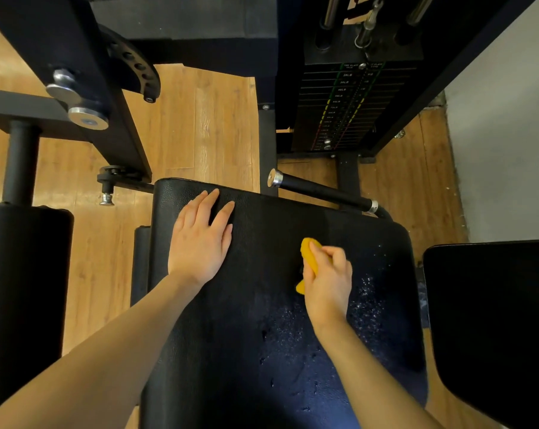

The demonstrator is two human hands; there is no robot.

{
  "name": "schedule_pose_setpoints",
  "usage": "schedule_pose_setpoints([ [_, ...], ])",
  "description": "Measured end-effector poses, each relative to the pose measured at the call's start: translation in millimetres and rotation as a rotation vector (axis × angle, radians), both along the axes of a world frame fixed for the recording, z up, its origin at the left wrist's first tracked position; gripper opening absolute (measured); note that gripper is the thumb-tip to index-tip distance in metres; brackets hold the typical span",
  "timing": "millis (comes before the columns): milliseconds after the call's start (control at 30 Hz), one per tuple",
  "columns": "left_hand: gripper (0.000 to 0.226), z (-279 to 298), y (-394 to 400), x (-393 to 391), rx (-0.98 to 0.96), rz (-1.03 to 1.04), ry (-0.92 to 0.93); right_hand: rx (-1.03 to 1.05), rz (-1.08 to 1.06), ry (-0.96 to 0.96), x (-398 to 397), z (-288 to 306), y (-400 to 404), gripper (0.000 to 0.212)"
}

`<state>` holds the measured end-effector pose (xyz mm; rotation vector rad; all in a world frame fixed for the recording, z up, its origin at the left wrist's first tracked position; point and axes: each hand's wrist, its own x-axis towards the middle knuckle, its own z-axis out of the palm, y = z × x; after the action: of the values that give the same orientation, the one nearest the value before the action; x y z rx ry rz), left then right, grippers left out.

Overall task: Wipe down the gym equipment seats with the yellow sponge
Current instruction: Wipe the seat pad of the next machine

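while gripped by the right hand, the yellow sponge presses the seat.

seat: black grained leatherette, wet-speckled by my sponge
sponge: yellow, soft foam
floor: wood-look planks, satin
handle: matt grip, chrome ends

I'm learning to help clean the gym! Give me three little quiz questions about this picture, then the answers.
1. True or false: the left hand is squeezing the yellow sponge.
2. Which part of the black seat shows wet speckles? A) the far left corner under the flat hand B) the part near the right hand C) no part
3. Fill in: behind the seat stands a weight ____ with numbered plates.

Key
1. False. The left hand lies flat on the seat; the right hand holds the sponge.
2. B
3. stack
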<state>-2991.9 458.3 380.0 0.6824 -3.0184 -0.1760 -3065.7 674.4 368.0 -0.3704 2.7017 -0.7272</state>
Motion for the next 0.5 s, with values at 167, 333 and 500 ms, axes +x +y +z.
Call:
schedule_pose_setpoints([
  [167,0.039,1,1,0,-0.003,-0.001,0.005,-0.134,-0.061,-0.035,-14,0,3,0.038],
  [333,0.039,-1,0,0,-0.006,-0.004,-0.008,-0.168,-0.161,-0.066,-64,5,-29,0.039],
  [500,0.039,-1,0,0,-0.004,0.000,-0.015,-0.174,-0.179,-0.104,-74,3,-40,0.032],
])
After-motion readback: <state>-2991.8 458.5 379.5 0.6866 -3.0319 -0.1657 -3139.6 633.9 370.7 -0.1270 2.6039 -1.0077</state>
